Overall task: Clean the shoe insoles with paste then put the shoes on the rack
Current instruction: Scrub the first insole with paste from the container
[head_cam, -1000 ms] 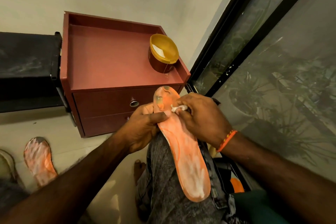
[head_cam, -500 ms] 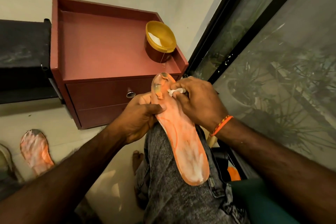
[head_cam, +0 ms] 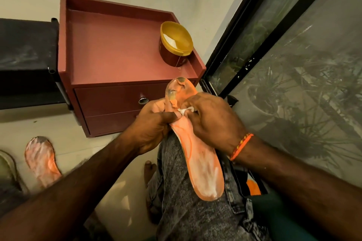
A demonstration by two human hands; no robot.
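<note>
1. The orange insole [head_cam: 197, 160] lies lengthwise on the person's knee [head_cam: 176, 162], worn toe end toward twelve o'clock and heel end, whitened with paste, toward five o'clock.
2. The left hand [head_cam: 150, 127] clamps the insole's edge near the toe, thumb across the top surface and fingers curled behind it.
3. The right hand [head_cam: 211, 121] pinches a small white wad [head_cam: 185, 110], either cloth or tissue, against the insole just below the damaged toe patch; its fingers are curled round the wad.
4. The two hands sit close together, nearly touching across the insole.
5. The open yellow-rimmed paste tub [head_cam: 175, 45] stands on the red cabinet's tabletop [head_cam: 117, 51] at about twelve o'clock from the hands, near the right-hand edge.
6. A second orange insole [head_cam: 42, 159], also streaked white, lies on the floor at eight o'clock. Part of a shoe [head_cam: 7, 166] shows at the frame's left edge.
7. Risk: the toe covering looks peeled and flaking, so hard rubbing there could tear more of it away.
8. Risk: the insole is only balanced on the knee, so if the left hand's hold slackens, the rubbing push could slide it to the floor.
9. Risk: a careless reach could knock the tub off.
</note>
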